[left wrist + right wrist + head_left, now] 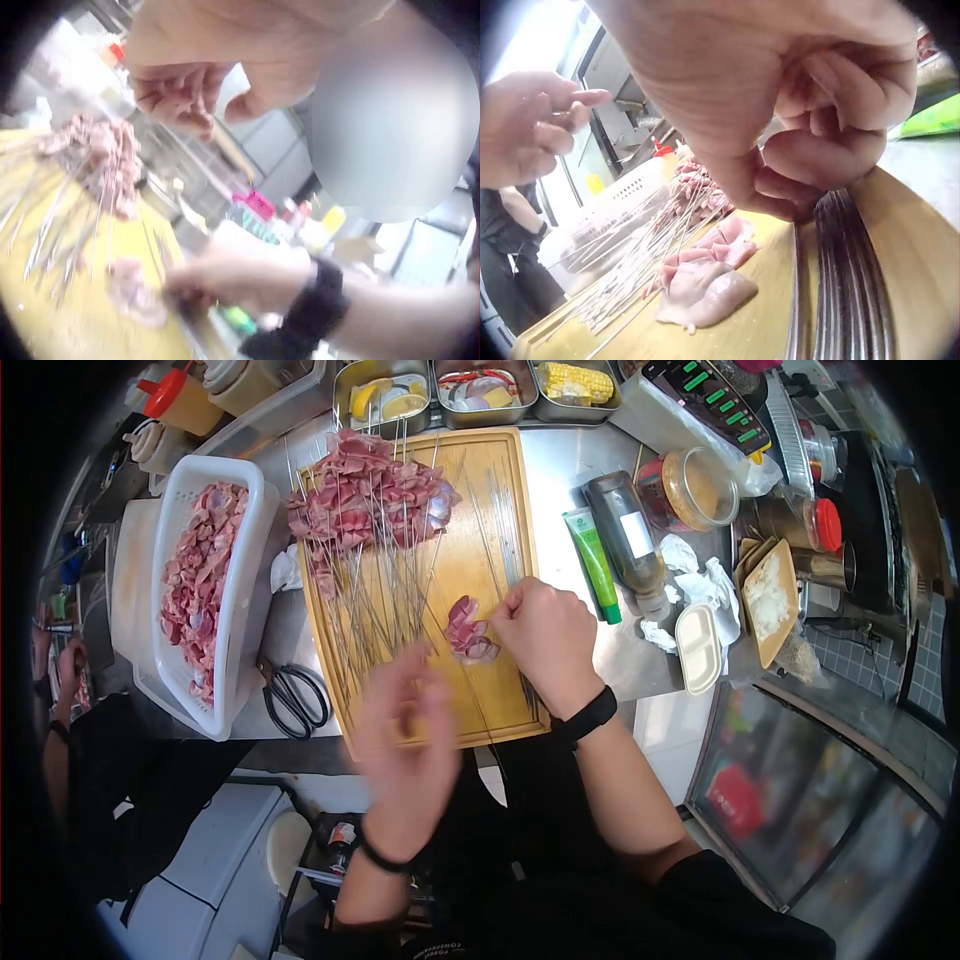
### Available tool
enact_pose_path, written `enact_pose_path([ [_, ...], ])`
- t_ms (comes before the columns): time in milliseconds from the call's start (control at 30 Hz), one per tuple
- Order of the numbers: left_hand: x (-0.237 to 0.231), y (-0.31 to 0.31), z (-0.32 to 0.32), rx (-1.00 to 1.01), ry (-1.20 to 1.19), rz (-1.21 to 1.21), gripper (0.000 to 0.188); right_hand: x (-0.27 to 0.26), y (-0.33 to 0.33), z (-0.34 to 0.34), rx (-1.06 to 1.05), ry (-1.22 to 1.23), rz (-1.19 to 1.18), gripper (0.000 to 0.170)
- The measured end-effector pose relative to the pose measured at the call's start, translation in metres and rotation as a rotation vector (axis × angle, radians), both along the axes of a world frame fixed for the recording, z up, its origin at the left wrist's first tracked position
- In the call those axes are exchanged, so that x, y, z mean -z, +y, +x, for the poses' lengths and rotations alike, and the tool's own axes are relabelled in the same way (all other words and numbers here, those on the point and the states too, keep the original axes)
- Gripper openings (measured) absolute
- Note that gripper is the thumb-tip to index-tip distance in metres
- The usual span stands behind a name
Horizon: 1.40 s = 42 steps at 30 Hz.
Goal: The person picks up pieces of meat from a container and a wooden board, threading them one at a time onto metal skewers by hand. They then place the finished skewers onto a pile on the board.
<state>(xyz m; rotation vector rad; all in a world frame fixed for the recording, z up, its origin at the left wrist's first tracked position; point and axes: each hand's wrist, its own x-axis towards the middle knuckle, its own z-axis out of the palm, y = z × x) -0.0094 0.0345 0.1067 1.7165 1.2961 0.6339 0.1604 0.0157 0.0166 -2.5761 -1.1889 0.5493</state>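
Observation:
My right hand (548,635) is over the right side of the wooden cutting board (475,710), fingers curled. In the right wrist view its fingertips pinch a metal skewer (799,285) beside a bundle of flat metal skewers (847,285) lying on the board. Just left of this hand is a small portion of sliced raw meat (468,632). My left hand (408,745), blurred, hovers over the board's near edge, fingers loosely bent and holding nothing. Many skewers threaded with raw meat (365,490) are heaped at the board's far left, their bare ends toward me.
Left of the board stand a white basket of meat pieces (262,550) and black scissors (295,700). To the right lie a green tube (592,565), a dark bottle (625,535) and crumpled tissues (715,595). Metal food tins (485,418) line the back. Another person (75,690) stands at far left.

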Motion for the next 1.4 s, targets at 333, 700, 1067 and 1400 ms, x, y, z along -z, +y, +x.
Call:
enact_pose_path([
  [333,-0.056,0.04,-0.079,-0.317,-0.551,0.344,0.024,-0.008,-0.06,0.017,0.081,0.645,0.296,0.011],
  [700,0.086,0.009,0.018,0.399,0.19,0.356,0.023,-0.02,-0.16,-0.025,0.063,0.727,0.179,0.02],
  [1067,0.094,0.009,0.023,0.456,0.32,0.347,0.02,-0.016,-0.19,-0.037,0.039,0.72,0.214,0.011],
  [1400,0.094,0.015,0.029,0.56,0.289,0.442,0.008,-0.022,-0.185,-0.037,0.01,0.729,0.23,0.01],
])
